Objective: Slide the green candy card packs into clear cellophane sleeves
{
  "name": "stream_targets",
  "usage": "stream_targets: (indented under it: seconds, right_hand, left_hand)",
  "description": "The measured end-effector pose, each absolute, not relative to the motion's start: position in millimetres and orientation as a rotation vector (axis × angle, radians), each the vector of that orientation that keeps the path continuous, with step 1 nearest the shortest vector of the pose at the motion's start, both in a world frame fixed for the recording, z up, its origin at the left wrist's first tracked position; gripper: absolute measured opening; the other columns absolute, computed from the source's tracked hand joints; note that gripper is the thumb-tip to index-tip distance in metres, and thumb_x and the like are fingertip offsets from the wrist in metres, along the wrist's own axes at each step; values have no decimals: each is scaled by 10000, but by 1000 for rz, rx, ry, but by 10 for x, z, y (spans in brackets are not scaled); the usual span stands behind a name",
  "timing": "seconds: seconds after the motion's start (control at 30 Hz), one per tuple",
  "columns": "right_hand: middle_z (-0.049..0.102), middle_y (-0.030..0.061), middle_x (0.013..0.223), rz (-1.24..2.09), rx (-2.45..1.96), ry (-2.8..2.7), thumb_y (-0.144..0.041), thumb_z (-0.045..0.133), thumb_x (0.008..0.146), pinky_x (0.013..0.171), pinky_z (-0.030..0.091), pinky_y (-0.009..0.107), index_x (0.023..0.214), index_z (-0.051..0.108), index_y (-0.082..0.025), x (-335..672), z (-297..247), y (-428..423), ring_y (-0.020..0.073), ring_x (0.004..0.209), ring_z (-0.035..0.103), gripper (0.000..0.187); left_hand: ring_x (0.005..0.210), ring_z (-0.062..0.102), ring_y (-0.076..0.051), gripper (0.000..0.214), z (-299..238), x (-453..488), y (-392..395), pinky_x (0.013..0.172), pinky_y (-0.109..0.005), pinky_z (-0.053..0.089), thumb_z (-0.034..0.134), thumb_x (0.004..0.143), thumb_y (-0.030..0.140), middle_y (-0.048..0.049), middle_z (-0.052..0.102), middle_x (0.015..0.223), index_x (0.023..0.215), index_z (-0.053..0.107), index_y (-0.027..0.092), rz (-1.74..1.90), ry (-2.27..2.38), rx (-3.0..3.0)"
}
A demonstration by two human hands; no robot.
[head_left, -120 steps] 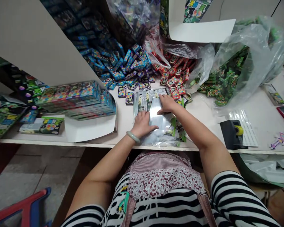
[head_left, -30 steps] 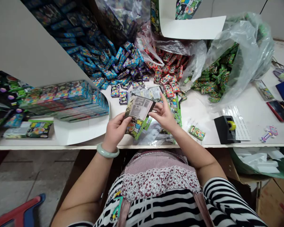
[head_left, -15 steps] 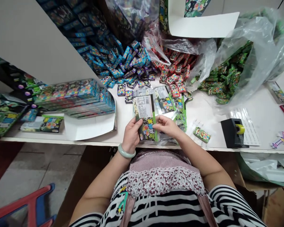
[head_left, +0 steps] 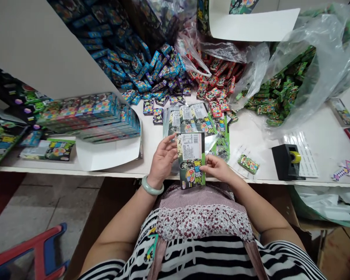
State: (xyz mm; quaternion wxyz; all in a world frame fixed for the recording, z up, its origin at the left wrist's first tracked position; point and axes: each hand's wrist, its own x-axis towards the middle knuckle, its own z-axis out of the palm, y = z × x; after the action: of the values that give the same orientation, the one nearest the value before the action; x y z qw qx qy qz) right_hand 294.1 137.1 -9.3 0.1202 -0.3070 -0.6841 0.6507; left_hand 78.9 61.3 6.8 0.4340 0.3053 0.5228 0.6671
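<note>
A flat black-and-green printed card packet (head_left: 191,163), with a white label panel and barcode at its upper end, is held up in front of the apron at the table edge. My right hand (head_left: 217,168) pinches its right edge between thumb and fingers. Along its left edge, my left hand (head_left: 163,159) has curled fingers on the packet, their tips partly hidden. Just beyond lie several similar packets (head_left: 202,118), overlapping on clear plastic. Small purple boxes (head_left: 158,116) and red boxes (head_left: 216,109) lie close to that stack.
Heaps of blue boxes (head_left: 116,70) and green boxes (head_left: 280,93) spread behind, the green ones in a plastic bag (head_left: 326,70). Stacked boxes (head_left: 105,116) stand left in an open carton. A tape dispenser (head_left: 286,162) and a small green box (head_left: 248,164) lie right.
The held packet has come nearer to my body and slightly right. My left fingers have shifted to its left edge. Another packet now shows on the stack beyond.
</note>
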Motion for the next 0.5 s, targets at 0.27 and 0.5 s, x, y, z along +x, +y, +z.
stream_targets:
  seconds: [0.27,0.5]
  right_hand:
    - [651,37,970,1823,-893,-1877,-402,763,750,769,536,351,1136,518,-233,3002,141,1433,189,909,648,487]
    - [642,6,935,1518,-877,-1755,-472,712,789,768,543,347,1172,527,-279,2823,278,1568,157,842,636,467]
  left_hand:
    - [791,623,-127,626,32,793,577,688,-250,558,777,780,385,-21,657,950,1356,541,320,1553,1380,936]
    - [873,660,-148,604,112,766,551,773,-282,576,804,766,384,-25,680,962,1316,569,301,1486,1327,1066]
